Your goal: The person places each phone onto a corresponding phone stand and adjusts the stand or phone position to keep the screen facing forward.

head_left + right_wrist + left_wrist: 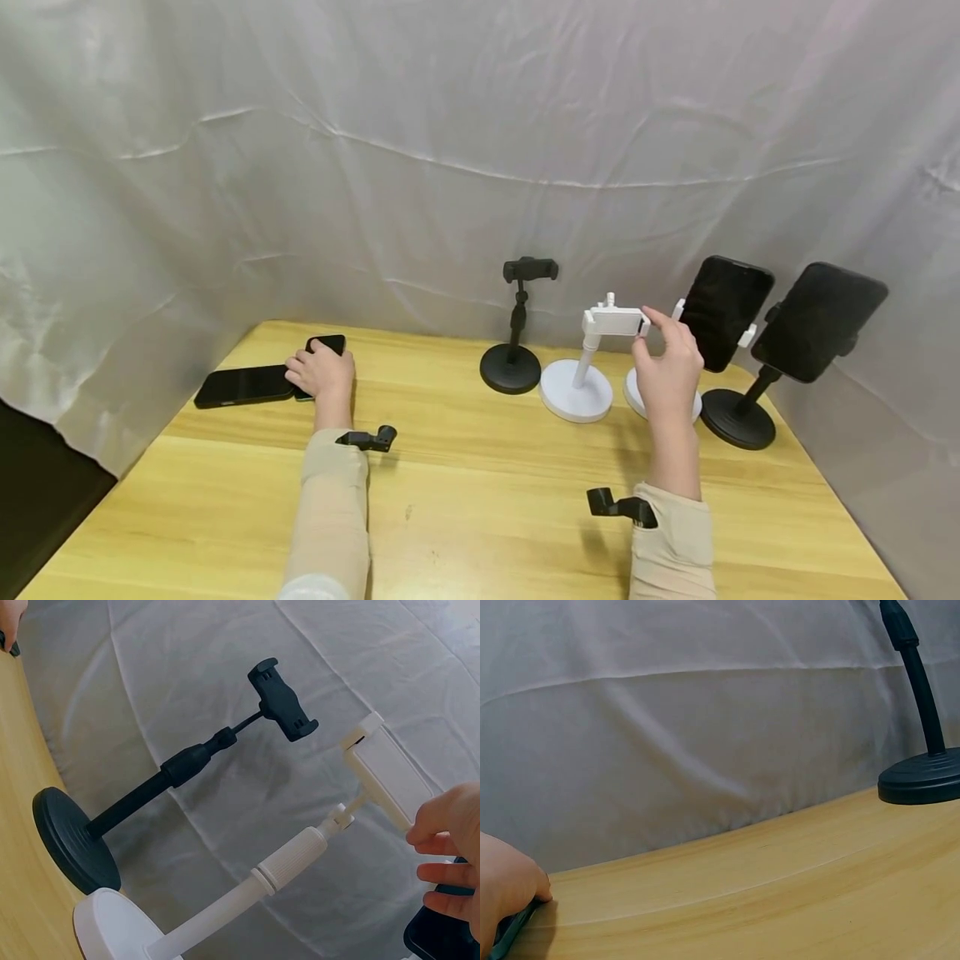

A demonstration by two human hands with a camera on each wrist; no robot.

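Note:
Toward the far left of the table, my left hand (324, 372) lies over a black smartphone (332, 341), its fingers gripping the phone's sides. Part of that phone is covered by the hand; in the left wrist view only its edge (508, 934) shows. Another black smartphone (243, 387) lies flat beside it. My right hand (669, 364) pinches the right end of the clamp on a white phone stand (587, 390), thumb below and index finger above. The clamp (394, 776) has no phone in it.
Left of the white stand is a black phone stand (511, 369) with a bare holder. At the right, another white stand (632, 386) holds a black phone (723, 308), and a black stand (738, 419) holds another (821, 321). A grey curtain (420, 167) hangs behind the wooden table (465, 508).

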